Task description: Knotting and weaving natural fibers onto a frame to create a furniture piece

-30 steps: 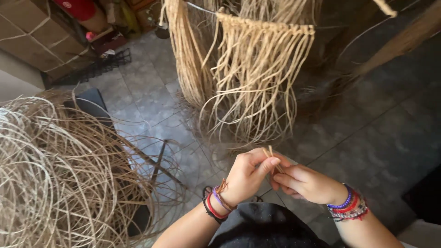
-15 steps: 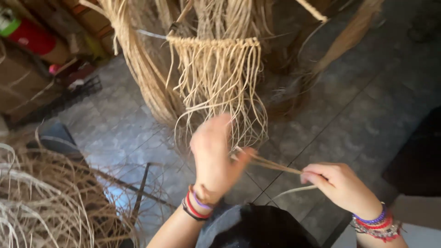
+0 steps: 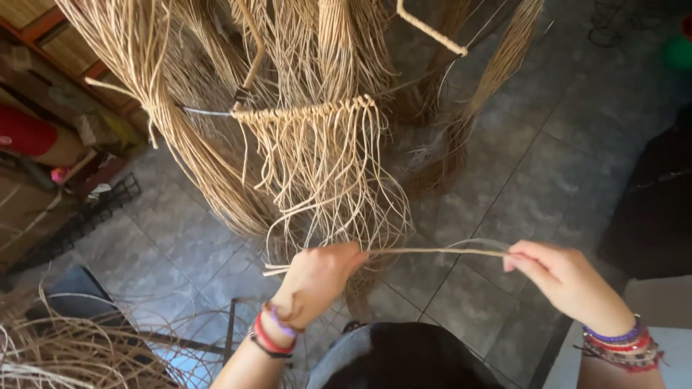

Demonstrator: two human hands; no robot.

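My left hand [image 3: 317, 277] grips one end of a thin tan cane strand [image 3: 432, 251], and my right hand [image 3: 559, 277] pinches the other end, so the strand runs taut and level between them. Both wrists wear several coloured bracelets. Just above the strand hangs a woven fringe of tan fibre strands [image 3: 324, 166] knotted along a thin metal rod [image 3: 209, 112]. Thick bundles of the same fibre [image 3: 144, 65] hang behind it.
A loose tangle of cane [image 3: 65, 349] lies at the lower left beside a black metal frame [image 3: 231, 338]. A red cylinder [image 3: 25, 133] and a black grate [image 3: 86, 220] sit at the left. The floor is grey tile [image 3: 548, 144]. Dark cloth [image 3: 411, 360] covers my lap.
My hands have drawn apart from a close pinch, pulling the strand out straight. The right hand moved right; the view tilted up toward the hanging fringe.
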